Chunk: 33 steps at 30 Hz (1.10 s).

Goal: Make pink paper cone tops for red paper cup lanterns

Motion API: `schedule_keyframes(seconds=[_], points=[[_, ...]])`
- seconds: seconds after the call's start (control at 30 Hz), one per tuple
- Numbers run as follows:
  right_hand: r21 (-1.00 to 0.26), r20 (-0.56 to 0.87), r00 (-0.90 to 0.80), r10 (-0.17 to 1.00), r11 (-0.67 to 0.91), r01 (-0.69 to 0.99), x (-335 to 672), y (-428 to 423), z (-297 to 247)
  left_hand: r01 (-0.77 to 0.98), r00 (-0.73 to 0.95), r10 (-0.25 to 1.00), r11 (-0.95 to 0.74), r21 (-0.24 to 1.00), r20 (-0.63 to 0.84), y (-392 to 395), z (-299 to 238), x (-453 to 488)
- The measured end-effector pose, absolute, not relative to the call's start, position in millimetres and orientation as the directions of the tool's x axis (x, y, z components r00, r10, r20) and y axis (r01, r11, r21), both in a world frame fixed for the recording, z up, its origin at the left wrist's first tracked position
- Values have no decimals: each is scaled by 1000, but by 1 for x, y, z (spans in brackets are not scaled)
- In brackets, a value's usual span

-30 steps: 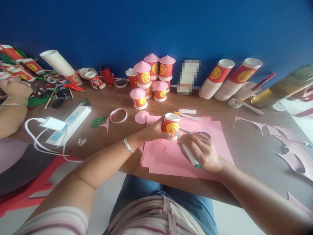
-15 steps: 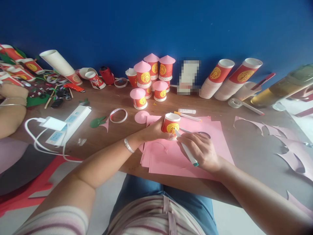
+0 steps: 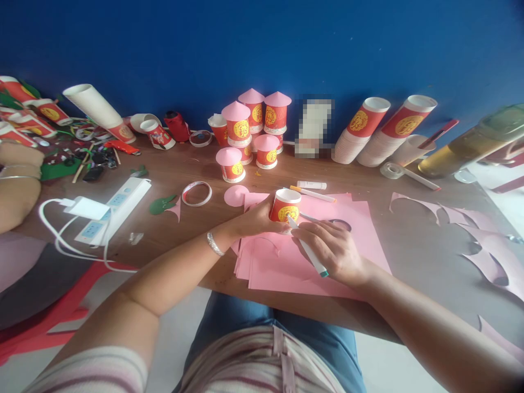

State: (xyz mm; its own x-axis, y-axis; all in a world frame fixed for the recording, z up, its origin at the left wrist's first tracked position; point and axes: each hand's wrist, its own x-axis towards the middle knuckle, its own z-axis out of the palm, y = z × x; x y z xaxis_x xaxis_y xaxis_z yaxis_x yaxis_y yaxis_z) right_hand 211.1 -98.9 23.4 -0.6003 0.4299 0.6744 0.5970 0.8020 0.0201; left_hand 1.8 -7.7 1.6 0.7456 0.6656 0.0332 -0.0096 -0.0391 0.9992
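My left hand (image 3: 258, 216) is closed around a red paper cup (image 3: 285, 203) with a yellow emblem, its open white rim facing up. In my right hand (image 3: 333, 254) is a white marker (image 3: 314, 258) with a green end, its tip at the lower front of the cup by the emblem. Beneath both hands lies a stack of pink paper (image 3: 282, 275). Scissors (image 3: 340, 224) rest on the paper, partly hidden behind my right hand. An orange-capped marker (image 3: 315, 193) and a white glue stick (image 3: 311, 185) lie just beyond the cup.
Cups with pink cone tops (image 3: 237, 123) stand at the back. Stacked cups (image 3: 370, 128) lean on the wall at the right, near tape (image 3: 392, 170) and a bottle (image 3: 454, 150). A power strip (image 3: 123, 204), another tape roll (image 3: 196, 194) and a person's arm (image 3: 18, 174) are at left.
The marker tip has shifted slightly left across the cup's front, my right hand moving with it. My left hand keeps its hold on the cup.
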Motion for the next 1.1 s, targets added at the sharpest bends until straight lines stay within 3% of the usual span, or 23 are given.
schedule_keyframes(seconds=[0.47,1.1], points=[[24,662,-614,430,807,590,211,-99,24,-32,767,641,85,996,-30,-6,-2,0],[45,699,-582,415,787,615,211,-100,23,-35,768,640,42,998,0,-6,2,0]])
